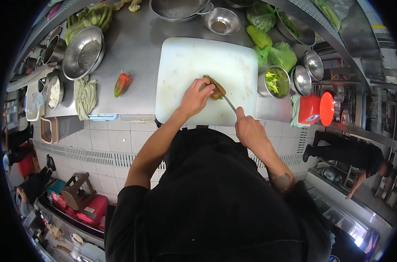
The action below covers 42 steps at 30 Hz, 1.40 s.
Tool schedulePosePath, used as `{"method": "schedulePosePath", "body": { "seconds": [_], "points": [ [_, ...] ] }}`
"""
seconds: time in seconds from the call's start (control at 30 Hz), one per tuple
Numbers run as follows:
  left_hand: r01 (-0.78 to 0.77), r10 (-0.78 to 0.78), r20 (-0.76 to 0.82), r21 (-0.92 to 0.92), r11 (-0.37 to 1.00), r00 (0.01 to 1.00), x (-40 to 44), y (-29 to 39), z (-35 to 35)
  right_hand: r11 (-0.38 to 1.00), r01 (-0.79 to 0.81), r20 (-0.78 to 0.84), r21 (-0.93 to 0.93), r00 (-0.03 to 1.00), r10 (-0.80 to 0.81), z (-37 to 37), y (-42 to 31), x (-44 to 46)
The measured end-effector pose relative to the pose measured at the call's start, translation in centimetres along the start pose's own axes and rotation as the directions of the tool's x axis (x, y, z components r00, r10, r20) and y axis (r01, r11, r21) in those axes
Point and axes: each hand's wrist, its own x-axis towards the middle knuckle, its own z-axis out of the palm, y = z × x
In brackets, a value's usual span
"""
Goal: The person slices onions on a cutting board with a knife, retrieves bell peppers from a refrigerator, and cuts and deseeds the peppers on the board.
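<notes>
On the white cutting board (187,56) lies a brownish-green piece of bell pepper (217,93). My left hand (196,96) presses it down with curled fingers on its left side. My right hand (250,130) is wrapped round the handle of a kitchen knife (225,97). The blade slants up and left across the pepper, close to my left fingertips. Whether the edge has entered the flesh I cannot tell. A whole red and green bell pepper (122,84) rests on the steel counter left of the board.
Right of the board stand a steel container of cut green vegetable (274,82) and a red kitchen scale (309,109). Bagged greens (282,56) lie behind. A steel bowl (83,53) and a cloth (85,96) are at left. A co-worker (351,153) stands bent at far right.
</notes>
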Motion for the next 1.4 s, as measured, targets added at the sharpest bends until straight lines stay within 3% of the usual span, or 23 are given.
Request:
{"method": "schedulePosePath", "body": {
  "seconds": [0.73,1.1,1.4],
  "points": [
    [-0.028,0.028,-0.012,-0.026,0.999,1.0,0.0,-0.1,0.0,0.999,-0.017,0.071,0.039,0.997,0.015,1.3,-1.5,6.0],
    [-0.054,0.056,-0.035,0.048,0.997,0.998,0.5,-0.5,0.4,0.993,0.011,-0.099,0.115,0.995,0.001,7.7,0.6,7.6],
    [0.135,-0.147,-0.092,-0.119,0.984,0.985,0.1,1.8,1.2,0.973,0.12,-0.182,0.197,0.98,-0.084,7.9,2.4,7.7]
  ]
}}
